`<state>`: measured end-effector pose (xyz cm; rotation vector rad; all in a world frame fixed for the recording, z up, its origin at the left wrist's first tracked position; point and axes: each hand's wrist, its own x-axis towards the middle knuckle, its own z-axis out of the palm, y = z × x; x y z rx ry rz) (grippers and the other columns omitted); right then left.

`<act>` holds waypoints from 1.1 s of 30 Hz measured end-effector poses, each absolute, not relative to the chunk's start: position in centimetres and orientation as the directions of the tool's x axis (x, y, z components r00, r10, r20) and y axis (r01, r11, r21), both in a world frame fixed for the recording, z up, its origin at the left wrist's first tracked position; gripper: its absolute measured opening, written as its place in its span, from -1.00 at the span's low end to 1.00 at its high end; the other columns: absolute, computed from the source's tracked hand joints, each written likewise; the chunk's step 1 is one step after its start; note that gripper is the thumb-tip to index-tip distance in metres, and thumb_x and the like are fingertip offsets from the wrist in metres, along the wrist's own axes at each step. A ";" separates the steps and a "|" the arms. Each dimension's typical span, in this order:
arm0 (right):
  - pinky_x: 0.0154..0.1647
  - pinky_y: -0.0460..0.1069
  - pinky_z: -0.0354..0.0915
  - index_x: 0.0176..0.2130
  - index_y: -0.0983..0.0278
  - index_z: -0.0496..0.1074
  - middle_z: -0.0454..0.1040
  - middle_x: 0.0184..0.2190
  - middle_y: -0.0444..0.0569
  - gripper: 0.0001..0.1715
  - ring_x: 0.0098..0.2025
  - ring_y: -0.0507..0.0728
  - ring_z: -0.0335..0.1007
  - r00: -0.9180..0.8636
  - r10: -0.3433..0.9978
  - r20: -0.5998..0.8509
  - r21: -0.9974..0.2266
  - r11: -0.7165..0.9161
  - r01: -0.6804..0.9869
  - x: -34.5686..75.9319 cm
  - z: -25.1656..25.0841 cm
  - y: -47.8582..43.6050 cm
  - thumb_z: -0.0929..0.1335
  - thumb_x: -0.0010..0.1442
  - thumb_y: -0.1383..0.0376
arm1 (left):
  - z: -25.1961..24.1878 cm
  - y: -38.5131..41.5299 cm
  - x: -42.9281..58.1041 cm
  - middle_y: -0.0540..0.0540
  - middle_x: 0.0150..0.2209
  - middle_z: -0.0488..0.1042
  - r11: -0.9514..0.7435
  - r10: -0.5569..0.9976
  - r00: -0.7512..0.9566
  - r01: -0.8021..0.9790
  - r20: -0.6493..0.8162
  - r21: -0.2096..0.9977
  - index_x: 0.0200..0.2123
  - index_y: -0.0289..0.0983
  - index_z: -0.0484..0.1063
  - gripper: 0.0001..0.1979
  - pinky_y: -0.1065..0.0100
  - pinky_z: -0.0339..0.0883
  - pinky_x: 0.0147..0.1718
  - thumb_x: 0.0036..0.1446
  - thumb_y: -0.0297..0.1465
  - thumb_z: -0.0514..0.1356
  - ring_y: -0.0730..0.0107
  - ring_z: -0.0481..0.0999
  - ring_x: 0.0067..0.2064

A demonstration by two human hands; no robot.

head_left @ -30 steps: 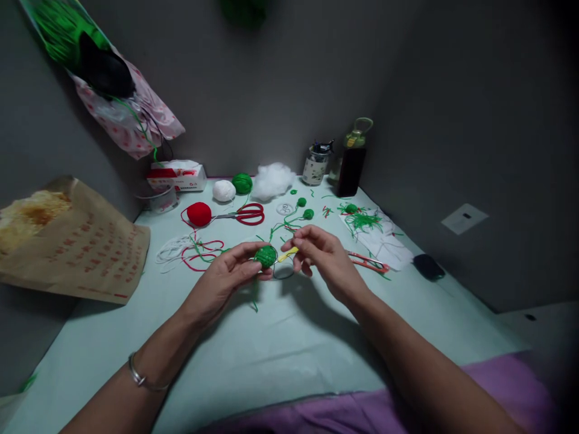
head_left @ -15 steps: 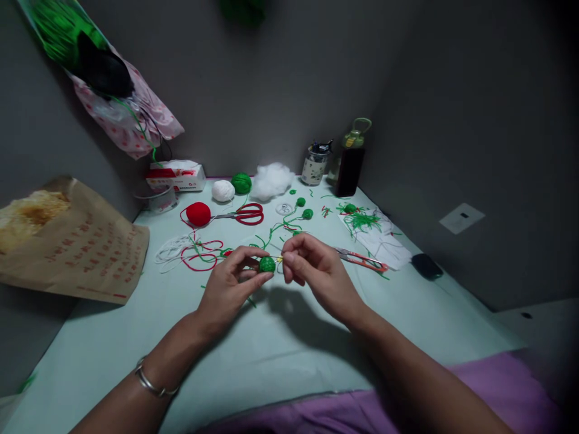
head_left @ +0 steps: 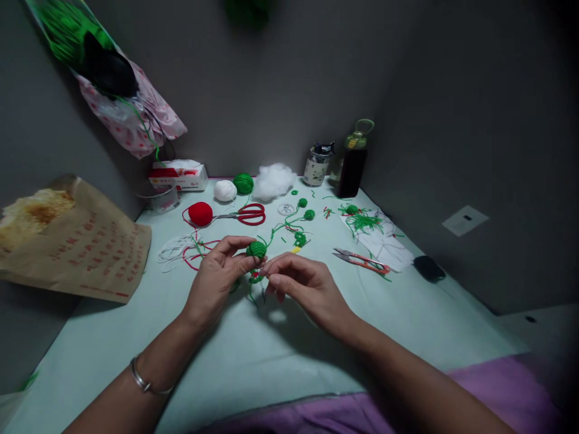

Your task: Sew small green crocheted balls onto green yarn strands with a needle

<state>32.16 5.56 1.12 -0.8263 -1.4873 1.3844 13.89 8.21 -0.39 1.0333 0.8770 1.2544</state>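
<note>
A small green crocheted ball [head_left: 257, 249] is between the thumb and fingers of my left hand [head_left: 221, 268]. Just to its right, my right hand [head_left: 298, 283] has thumb and forefinger pinched together close under the ball. What sits in that pinch is too small to make out. Below the ball hangs or lies a green and red crocheted piece [head_left: 256, 276], partly hidden by my fingers, with green yarn ends under it. Behind my right hand, a yellow-handled tool [head_left: 296, 249] rests beside another green crocheted piece [head_left: 300, 239].
Red-handled scissors [head_left: 251, 214] and a red yarn ball [head_left: 200, 214] lie beyond my left hand. White stuffing [head_left: 274, 181] is at the back. Orange thread snips [head_left: 362, 259] lie right, near green yarn scraps [head_left: 365, 223]. A paper bag [head_left: 108, 253] stands left.
The green ball has moved slightly up and left and is turned in my left hand. My right hand has shifted lower, uncovering the yellow-handled tool and a green piece behind it.
</note>
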 end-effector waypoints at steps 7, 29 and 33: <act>-0.44 -0.09 0.15 -0.35 0.29 0.53 0.38 -0.46 -0.13 -0.84 -0.45 -0.03 0.20 -0.229 0.959 0.169 -0.982 0.185 0.050 32.2 1.2 6.0 0.43 0.21 0.23 | 0.0 8.0 14.1 -0.01 -0.32 0.60 0.018 0.994 0.109 -0.330 0.019 0.944 -0.21 -0.27 0.48 -0.68 0.38 0.47 -0.24 -0.04 -0.40 0.46 0.38 0.62 -0.31; -0.52 -0.11 0.16 -0.34 0.29 0.46 0.34 -0.54 -0.17 -0.72 -0.54 -0.05 0.18 -0.267 0.963 0.024 -0.987 -0.020 -0.162 31.3 0.3 6.0 0.48 0.10 0.13 | 0.0 7.6 14.8 0.05 -0.37 0.56 -0.006 0.997 0.065 -0.411 0.035 0.912 -0.30 -0.26 0.44 -0.66 0.45 0.46 -0.34 -0.11 -0.39 0.50 0.46 0.60 -0.39; -0.52 -0.11 0.14 -0.30 0.29 0.50 0.33 -0.53 -0.18 -0.73 -0.54 -0.06 0.17 -0.254 0.967 0.023 -0.988 -0.017 -0.155 31.2 0.4 5.8 0.48 0.11 0.14 | -0.2 7.5 14.7 0.07 -0.35 0.54 -0.036 0.997 0.047 -0.389 0.059 0.920 -0.23 -0.23 0.47 -0.68 0.48 0.44 -0.32 -0.05 -0.41 0.47 0.49 0.59 -0.37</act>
